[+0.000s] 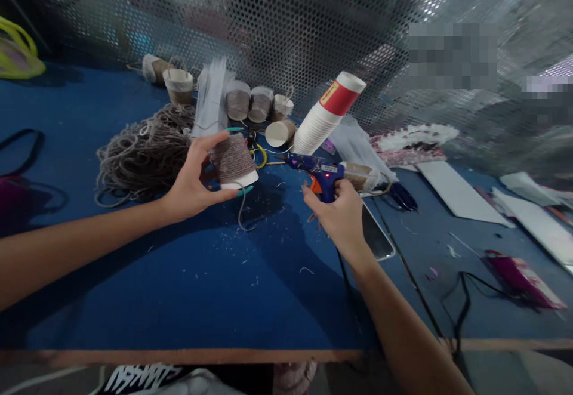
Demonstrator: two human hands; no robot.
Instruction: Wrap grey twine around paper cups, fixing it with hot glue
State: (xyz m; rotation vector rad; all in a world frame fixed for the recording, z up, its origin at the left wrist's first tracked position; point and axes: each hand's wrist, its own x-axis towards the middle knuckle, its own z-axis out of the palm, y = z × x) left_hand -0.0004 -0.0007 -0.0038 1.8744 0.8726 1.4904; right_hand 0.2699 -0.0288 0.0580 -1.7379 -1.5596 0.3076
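My left hand (197, 174) grips a paper cup (233, 161) between thumb and fingers, tilted above the table. Grey-brown cord is wound round most of the cup, leaving a white band bare, and a loose cord end (243, 209) dangles from it. In my right hand (338, 210) is a blue hot glue gun (320, 173) with an orange trigger and a small red light. Its nozzle points left toward the wrapped cup, with a gap between them. Behind the left hand lies a heap of grey cord (143, 150).
A tall stack of paper cups (324, 114) leans behind the glue gun. Several cord-wrapped cups (239, 99) stand along the perforated metal screen (286, 31). A phone (376, 231), white boards (461, 192) and a magenta pouch (521, 278) lie right. Scraps dot the blue table (179, 299).
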